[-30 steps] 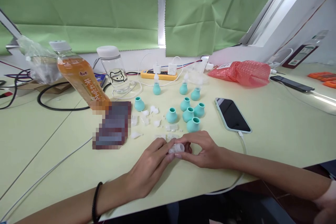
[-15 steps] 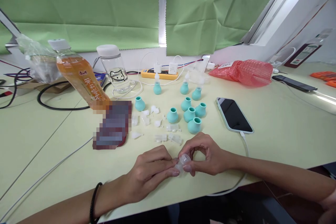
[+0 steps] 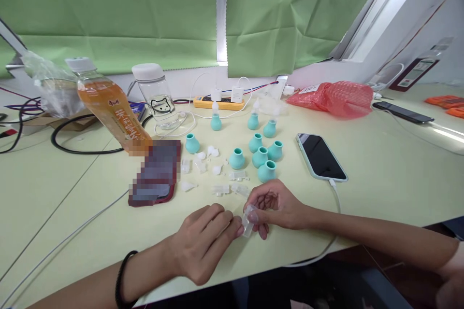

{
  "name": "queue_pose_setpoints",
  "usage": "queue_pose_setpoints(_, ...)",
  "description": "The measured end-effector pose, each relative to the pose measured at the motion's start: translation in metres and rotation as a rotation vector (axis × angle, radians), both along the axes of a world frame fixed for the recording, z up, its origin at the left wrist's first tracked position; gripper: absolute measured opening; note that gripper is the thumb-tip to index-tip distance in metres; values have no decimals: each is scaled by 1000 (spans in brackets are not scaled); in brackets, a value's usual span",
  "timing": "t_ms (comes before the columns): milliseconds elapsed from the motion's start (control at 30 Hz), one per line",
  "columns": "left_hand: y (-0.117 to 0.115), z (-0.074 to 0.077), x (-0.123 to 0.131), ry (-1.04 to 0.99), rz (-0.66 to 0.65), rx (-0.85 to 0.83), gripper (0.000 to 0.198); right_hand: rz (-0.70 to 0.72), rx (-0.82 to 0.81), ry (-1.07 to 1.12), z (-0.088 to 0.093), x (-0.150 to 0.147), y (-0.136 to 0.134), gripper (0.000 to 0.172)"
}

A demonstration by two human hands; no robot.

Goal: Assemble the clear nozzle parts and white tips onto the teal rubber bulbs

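My left hand point(image 3: 205, 240) and my right hand point(image 3: 272, 204) meet near the table's front edge, both pinching one small clear plastic piece point(image 3: 248, 217) between their fingertips. Just beyond them lie several loose clear plastic parts point(image 3: 221, 188) and white tips point(image 3: 199, 160). Several teal rubber bulbs point(image 3: 267, 171) stand past those parts, some at the back fitted with clear nozzles point(image 3: 216, 118). A black band is on my left wrist.
A phone point(image 3: 319, 157) on a charging cable lies to the right of the bulbs. An orange drink bottle point(image 3: 108, 106), a clear bottle with a cat drawing point(image 3: 158, 98), a dark red wallet point(image 3: 155, 174), a yellow power strip point(image 3: 217, 103) and a red bubble-wrap bag point(image 3: 335, 98) stand around.
Both hands drew back toward the table's front edge with the clear piece and turned it between the fingertips; the loose clear parts behind them came into view.
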State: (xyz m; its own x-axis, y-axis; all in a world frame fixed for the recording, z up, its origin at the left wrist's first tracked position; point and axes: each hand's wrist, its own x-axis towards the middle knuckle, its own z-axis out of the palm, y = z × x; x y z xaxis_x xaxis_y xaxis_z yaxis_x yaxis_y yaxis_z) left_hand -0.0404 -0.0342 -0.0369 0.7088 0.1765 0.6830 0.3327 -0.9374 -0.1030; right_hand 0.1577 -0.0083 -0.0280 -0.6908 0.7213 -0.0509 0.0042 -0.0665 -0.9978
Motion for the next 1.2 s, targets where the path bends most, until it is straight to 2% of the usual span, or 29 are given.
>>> queue_pose_setpoints(67, -1, 2, 2, 25, -18, 36, 14, 25, -8, -19, 1, 0, -1, 21)
queue_pose_setpoints(133, -3, 2, 5, 2, -18, 22, 10, 72, 69, -61, 3, 1, -1, 20)
queue_pose_setpoints(167, -4, 1, 7, -24, -4, -44, 8, 99, 142, -82, 4, 1, -2, 19)
queue_pose_setpoints(233, -7, 1, 11, -90, 49, -293, 8, 111, 353, -100, 6, 2, -1, 17)
queue_pose_setpoints(333, -7, 3, 13, -157, 126, -663, 9, 16, 653, -90, 7, 3, 2, 16)
queue_pose_setpoints(433, 1, 9, 9, -219, 218, -755, 11, -84, 724, -57, 5, 2, 5, 15)
queue_pose_setpoints(567, 19, 11, 1, -250, 386, -718, 15, -157, 754, -59, 0, 0, 7, 14)
queue_pose_setpoints(700, 39, 3, -7, -81, 453, -446, 17, -351, 820, -131, 3, 0, 11, 15)
queue_pose_setpoints(800, 51, -3, -13, 21, 536, -427, 22, -420, 930, -212, 9, -1, 16, 18)
queue_pose_setpoints(900, 58, -5, -16, 41, 518, -474, 22, -375, 988, -293, 12, -6, 19, 18)
queue_pose_setpoints(1000, 58, -2, -16, -37, 476, -455, 22, -354, 987, -357, 10, -11, 19, 20)
queue_pose_setpoints(1133, 46, 7, -17, -213, 399, -393, 19, -336, 908, -416, 6, -17, 18, 23)
queue_pose_setpoints(1200, 38, 10, -17, -231, 333, -374, 20, -320, 882, -431, 5, -20, 17, 23)
